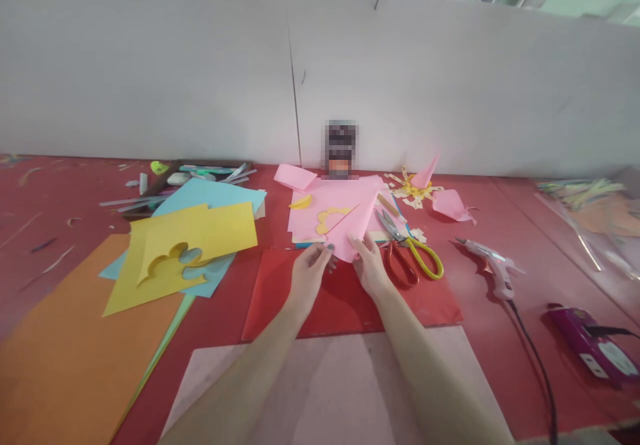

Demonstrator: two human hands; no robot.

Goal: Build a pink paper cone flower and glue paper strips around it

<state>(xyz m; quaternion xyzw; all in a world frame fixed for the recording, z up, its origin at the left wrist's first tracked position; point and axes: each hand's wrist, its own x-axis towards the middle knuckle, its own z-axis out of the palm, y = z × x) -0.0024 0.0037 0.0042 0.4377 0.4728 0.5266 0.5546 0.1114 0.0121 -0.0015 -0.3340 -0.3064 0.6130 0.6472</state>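
A sheet of pink paper (351, 237) is raised between my two hands, its near corner pointing down toward me. My left hand (310, 273) pinches at its lower left edge, fingers closed. On the right side, my right hand (371, 268) grips the same sheet between thumb and fingers. Behind it lie more pink sheets (345, 188) with a scalloped yellow paper piece (325, 221) and a small yellow curved cutting (301, 202). Scissors (400, 238) with one red and one yellow handle rest just right of my right hand.
Yellow sheets (200, 225) with cut-outs overlap blue and orange paper (65, 338) at left. A glue gun (493, 265) and purple power strip (593, 345) lie at right. A pink paper cone (427, 173) sits at the back, near a box of pens (165, 180).
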